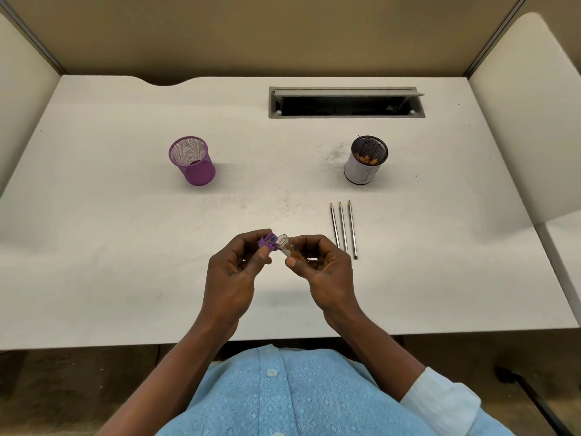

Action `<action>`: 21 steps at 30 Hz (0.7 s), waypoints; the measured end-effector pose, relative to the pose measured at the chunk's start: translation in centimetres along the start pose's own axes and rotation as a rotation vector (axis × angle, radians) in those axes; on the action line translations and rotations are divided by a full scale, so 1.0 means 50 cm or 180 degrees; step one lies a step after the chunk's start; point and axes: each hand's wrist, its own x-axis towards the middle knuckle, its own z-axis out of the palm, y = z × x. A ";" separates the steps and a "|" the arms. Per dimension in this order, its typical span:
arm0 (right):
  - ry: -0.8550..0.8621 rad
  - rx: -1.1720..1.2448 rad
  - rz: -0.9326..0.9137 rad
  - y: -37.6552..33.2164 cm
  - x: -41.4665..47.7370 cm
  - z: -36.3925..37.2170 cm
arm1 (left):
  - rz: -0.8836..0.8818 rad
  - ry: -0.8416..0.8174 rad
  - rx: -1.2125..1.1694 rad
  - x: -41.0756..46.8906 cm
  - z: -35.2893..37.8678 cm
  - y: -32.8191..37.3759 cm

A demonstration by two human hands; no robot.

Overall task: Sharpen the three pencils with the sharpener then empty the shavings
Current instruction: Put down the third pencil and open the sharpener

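My left hand (234, 269) pinches the purple sharpener head (268, 241) above the desk's front middle. Beside it, my right hand (323, 265) holds the clear shavings tube (286, 246), which has orange shavings inside. The two parts are separated, their open ends close together. Three pencils (343, 229) lie side by side on the desk just right of my right hand, with their pointed tips toward the back. A white-wrapped cup (364, 171) at the back right has shavings in it.
A purple mesh cup (192, 162) stands at the back left of the white desk (125, 247). A grey cable slot (345, 102) is set in the desk near the back. Partition walls close in the left and right sides.
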 end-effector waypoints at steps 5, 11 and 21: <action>0.0078 -0.0070 0.0001 0.003 0.003 -0.017 | 0.0027 -0.0045 0.0211 0.013 0.003 -0.025; 0.0433 0.0036 0.0041 0.008 0.014 -0.053 | 0.0452 0.0099 0.1217 0.066 0.019 -0.075; 0.1206 -0.0064 -0.0236 -0.056 0.129 -0.189 | 0.0391 0.0286 0.2108 0.186 0.054 -0.160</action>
